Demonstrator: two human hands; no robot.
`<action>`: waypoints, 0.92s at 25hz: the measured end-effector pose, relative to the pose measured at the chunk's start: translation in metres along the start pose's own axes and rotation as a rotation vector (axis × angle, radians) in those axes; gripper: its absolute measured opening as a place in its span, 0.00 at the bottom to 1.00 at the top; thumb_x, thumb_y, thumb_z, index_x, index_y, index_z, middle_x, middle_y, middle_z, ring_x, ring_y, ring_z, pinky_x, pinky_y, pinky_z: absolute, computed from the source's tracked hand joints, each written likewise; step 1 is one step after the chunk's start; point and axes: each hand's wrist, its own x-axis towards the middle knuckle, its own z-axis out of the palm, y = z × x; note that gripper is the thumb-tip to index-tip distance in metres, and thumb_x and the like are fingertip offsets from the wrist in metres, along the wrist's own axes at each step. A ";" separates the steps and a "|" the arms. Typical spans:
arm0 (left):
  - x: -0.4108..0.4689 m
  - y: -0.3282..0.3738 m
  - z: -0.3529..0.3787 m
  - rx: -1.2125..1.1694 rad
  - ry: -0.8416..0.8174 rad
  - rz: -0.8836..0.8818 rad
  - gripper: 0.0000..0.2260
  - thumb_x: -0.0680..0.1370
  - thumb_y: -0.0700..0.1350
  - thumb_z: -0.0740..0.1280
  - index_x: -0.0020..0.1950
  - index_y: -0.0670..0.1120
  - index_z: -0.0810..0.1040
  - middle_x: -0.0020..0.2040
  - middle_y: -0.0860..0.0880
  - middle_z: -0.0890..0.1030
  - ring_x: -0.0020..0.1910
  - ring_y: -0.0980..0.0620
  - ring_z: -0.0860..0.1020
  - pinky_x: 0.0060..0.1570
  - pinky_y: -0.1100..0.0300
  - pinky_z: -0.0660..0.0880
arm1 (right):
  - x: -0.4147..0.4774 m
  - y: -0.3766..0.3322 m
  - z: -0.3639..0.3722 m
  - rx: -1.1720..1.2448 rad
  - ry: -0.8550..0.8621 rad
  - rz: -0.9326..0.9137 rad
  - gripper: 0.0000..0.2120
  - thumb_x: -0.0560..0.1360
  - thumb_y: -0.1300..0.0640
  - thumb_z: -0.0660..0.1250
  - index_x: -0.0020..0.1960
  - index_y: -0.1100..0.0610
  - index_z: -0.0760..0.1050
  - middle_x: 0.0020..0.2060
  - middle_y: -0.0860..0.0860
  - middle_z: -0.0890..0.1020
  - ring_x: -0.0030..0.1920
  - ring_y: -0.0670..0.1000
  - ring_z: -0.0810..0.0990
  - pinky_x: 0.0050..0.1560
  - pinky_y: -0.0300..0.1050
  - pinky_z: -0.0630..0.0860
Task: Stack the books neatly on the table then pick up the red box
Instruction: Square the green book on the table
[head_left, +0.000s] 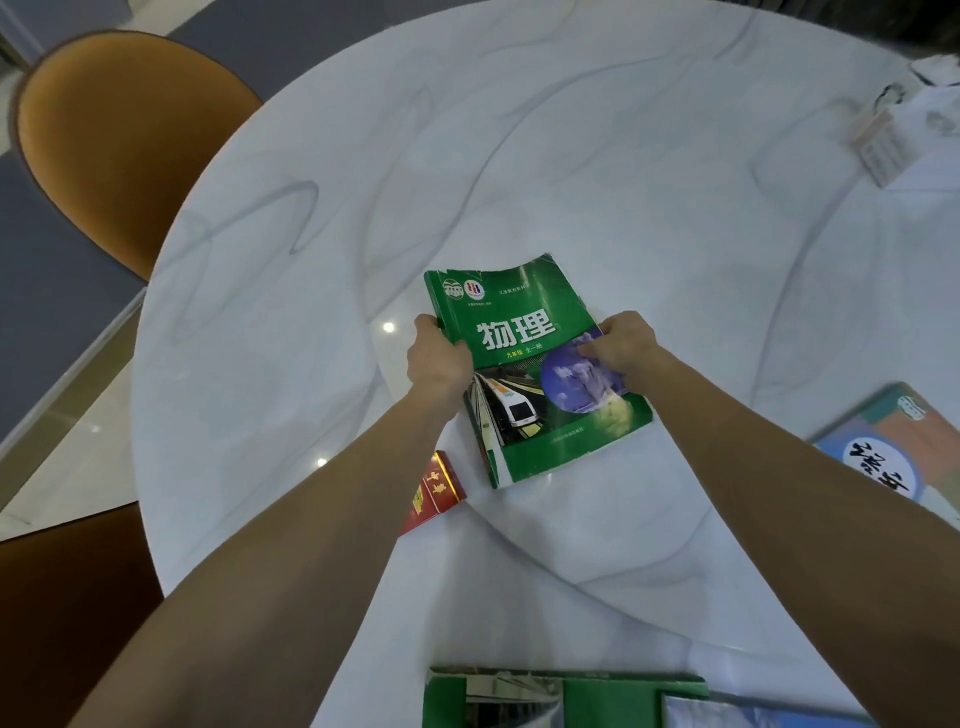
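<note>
A green textbook (524, 332) with a train on its cover lies in the middle of the round white marble table (519, 156). My left hand (439, 361) grips its left edge and my right hand (623, 345) grips its right edge, thumb on the cover. A small red box (434, 488) lies on the table just left of the book's near corner, partly hidden by my left forearm. Another green book (566, 699) lies at the near table edge. A blue and salmon book (898, 447) lies at the right.
An orange chair (119, 145) stands at the table's far left, and a second brown seat (57, 613) at the near left. A small pale box (878, 140) and white papers (935, 98) lie at the far right of the table.
</note>
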 end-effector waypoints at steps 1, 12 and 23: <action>-0.002 0.004 0.001 0.005 -0.019 0.031 0.14 0.78 0.38 0.59 0.63 0.43 0.64 0.49 0.45 0.74 0.46 0.45 0.77 0.50 0.47 0.79 | -0.005 0.004 -0.006 0.094 -0.011 0.022 0.08 0.70 0.61 0.71 0.46 0.66 0.77 0.46 0.63 0.81 0.47 0.60 0.81 0.50 0.50 0.79; -0.023 0.037 0.055 0.175 -0.275 0.219 0.16 0.78 0.38 0.60 0.66 0.46 0.66 0.55 0.40 0.79 0.49 0.42 0.80 0.49 0.48 0.80 | -0.063 0.089 -0.044 0.622 0.128 0.230 0.06 0.71 0.68 0.69 0.43 0.60 0.74 0.47 0.63 0.82 0.44 0.61 0.82 0.51 0.58 0.81; -0.040 0.020 0.091 0.210 -0.405 0.261 0.16 0.79 0.37 0.61 0.66 0.46 0.68 0.52 0.40 0.80 0.47 0.44 0.79 0.46 0.56 0.76 | -0.086 0.142 -0.039 0.534 0.243 0.274 0.04 0.73 0.66 0.66 0.46 0.66 0.78 0.39 0.59 0.81 0.39 0.54 0.77 0.42 0.45 0.75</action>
